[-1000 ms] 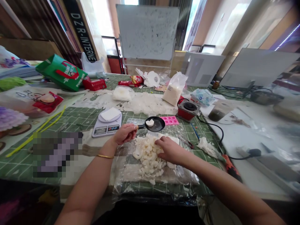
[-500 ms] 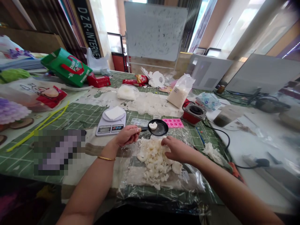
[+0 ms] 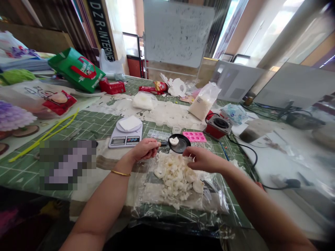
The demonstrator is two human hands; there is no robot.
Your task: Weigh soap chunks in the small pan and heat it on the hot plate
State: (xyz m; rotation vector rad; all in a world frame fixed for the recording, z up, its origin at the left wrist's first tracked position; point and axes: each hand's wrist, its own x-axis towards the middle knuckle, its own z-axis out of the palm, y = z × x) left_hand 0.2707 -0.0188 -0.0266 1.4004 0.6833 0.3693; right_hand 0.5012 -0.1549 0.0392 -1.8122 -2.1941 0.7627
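Observation:
My left hand [image 3: 147,149] is closed round the handle of a small black frying pan [image 3: 184,143], held above the table. A white chunk [image 3: 173,141] lies in the left part of the pan. My right hand [image 3: 200,158] hovers by the pan's near right rim, fingers bent and thumb apart, with nothing visible between them. Below both hands, a heap of white waxy-looking pieces [image 3: 176,177] is spread on a clear plastic sheet [image 3: 217,198].
A white digital scale [image 3: 125,132] stands left of the pan. Behind the pan lie a pink mould [image 3: 194,136] and a clear plastic tray [image 3: 158,134]. To the right is a red electric hot plate [image 3: 218,126] with a black cord [image 3: 247,148]. A bag of pellets [image 3: 204,104] stands behind it.
The view has shifted slightly. My left hand still holds the pan with the chunk in it. My right hand stays close to the pan's near right rim, its fingers a little more bent.

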